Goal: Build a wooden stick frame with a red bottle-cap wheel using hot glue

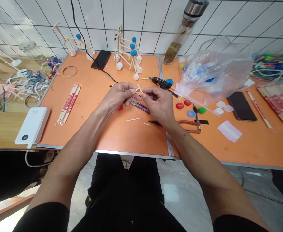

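Observation:
Over the middle of the orange table, my left hand (118, 96) pinches a short piece of wooden stick between thumb and fingertips. Close beside it, my right hand (159, 102) grips another short wooden stick (139, 89) that points up and slightly left. The two pieces come very near each other; whether they touch I cannot tell. Below the hands lie purple-handled thread snips (141, 107), partly hidden by my fingers. Cut bits of stick (133, 119) rest on the table in front. Pliers (189, 122) with red-brown handles pass beneath my right wrist.
Stick models with blue caps (133, 46) stand by the tiled wall. A hot glue gun (161, 83) lies behind my right hand. Wrapped chopsticks (69, 103), a power bank (33, 125) and a phone (101, 59) sit leftward; a tall bottle (180, 37), plastic bag (211, 75) and colored caps (191, 113) rightward.

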`<action>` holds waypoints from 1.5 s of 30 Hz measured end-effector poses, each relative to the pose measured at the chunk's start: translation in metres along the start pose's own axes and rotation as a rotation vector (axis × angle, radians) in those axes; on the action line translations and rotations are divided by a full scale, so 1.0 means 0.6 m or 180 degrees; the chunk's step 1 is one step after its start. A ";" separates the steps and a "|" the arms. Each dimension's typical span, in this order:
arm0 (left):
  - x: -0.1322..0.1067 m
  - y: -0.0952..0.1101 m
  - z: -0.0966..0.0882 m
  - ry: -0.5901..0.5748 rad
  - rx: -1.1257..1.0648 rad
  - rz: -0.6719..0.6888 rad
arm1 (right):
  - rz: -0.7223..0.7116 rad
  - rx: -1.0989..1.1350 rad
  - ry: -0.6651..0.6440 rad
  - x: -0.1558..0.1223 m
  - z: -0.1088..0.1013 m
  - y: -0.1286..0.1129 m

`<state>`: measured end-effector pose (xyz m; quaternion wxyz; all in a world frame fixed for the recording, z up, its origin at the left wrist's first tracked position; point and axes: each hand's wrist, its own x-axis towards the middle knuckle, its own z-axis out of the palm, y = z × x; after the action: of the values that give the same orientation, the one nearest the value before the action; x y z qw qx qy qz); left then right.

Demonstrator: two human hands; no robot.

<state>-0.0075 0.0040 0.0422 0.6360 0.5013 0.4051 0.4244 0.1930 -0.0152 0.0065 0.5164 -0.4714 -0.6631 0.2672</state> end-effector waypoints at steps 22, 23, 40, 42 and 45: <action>0.000 -0.001 0.002 0.0069 -0.0031 0.0028 | -0.0173 -0.0047 0.0033 -0.003 0.005 0.007; 0.000 0.000 0.002 0.0061 -0.0032 0.0036 | -0.0188 -0.0020 0.0045 -0.003 0.006 0.007; 0.001 0.001 -0.001 0.0026 0.0016 -0.0004 | -0.0111 -0.0032 0.0082 -0.005 0.011 0.001; 0.002 0.001 -0.003 0.0024 0.0066 -0.0027 | -0.0108 -0.0045 0.0076 -0.005 0.011 0.001; 0.004 -0.001 -0.006 0.0020 0.0158 -0.0055 | -0.0098 -0.0078 0.0045 -0.006 0.011 0.002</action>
<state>-0.0101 0.0072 0.0407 0.6257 0.5121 0.4218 0.4103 0.1872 -0.0168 0.0018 0.5193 -0.4693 -0.6699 0.2477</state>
